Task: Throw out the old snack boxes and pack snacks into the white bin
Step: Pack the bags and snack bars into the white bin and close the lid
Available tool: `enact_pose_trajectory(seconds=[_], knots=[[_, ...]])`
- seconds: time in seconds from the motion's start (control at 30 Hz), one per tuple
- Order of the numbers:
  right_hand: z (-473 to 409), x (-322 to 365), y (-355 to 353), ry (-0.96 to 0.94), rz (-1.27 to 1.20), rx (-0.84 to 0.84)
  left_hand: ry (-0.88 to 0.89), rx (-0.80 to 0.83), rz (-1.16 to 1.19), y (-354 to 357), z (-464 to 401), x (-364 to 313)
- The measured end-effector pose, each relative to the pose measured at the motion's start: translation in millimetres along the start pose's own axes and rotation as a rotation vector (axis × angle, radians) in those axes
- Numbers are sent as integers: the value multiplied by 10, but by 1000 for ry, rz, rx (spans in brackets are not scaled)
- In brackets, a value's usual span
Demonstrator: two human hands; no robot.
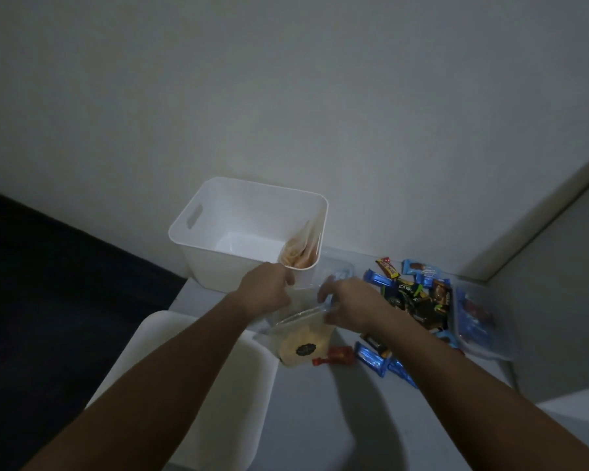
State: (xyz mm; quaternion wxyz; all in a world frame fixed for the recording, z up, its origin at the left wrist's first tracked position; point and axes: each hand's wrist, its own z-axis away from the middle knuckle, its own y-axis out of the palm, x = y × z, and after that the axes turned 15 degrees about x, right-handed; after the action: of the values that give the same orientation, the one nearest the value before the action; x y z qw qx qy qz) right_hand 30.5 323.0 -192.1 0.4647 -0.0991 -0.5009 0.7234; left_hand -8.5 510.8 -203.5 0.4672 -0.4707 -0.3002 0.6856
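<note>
The white bin [218, 256] stands on the table against the wall, with one clear bag of orange snacks [296, 254] leaning in its right corner. In front of the bin, both hands hold a clear zip bag of pale yellow chips [305, 339] by its top edge. My left hand [264, 288] grips the bag's left side, close to the bin's front wall. My right hand [349, 305] pinches the right end of the bag's top. Loose wrapped snack bars [412, 297] lie in a pile to the right.
A clear plastic container [480, 324] with blue packets sits at the far right. Blue bars [371, 356] and a red wrapper [335, 355] lie near the chip bag. A white chair back [191, 362] is at the table's left edge. The wall rises right behind the bin.
</note>
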Motion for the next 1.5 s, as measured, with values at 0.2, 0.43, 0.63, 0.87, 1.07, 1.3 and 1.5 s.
enact_pose_trajectory(seconds=[0.2, 0.43, 0.63, 0.87, 1.07, 1.3, 1.5], knots=[[273, 92, -273, -51, 142, 82, 20, 39, 22, -148, 93, -108], [737, 171, -1332, 4, -214, -4, -29, 145, 436, -1282, 450, -293], [817, 381, -1924, -76, -472, -308, 15, 45, 563, -1972, 539, -293], [85, 654, -1835, -65, -540, -434, -42, -81, 670, -1984, 133, -181], [-421, 817, -1306, 42, -440, -267, -139, -54, 671, -1540, -250, 58], [-801, 786, -1086, 221, -350, -124, -225, 81, 601, -1069, -590, 225], [-1043, 671, -858, 296, -357, 0, -250, 232, 515, -757, -809, 340]])
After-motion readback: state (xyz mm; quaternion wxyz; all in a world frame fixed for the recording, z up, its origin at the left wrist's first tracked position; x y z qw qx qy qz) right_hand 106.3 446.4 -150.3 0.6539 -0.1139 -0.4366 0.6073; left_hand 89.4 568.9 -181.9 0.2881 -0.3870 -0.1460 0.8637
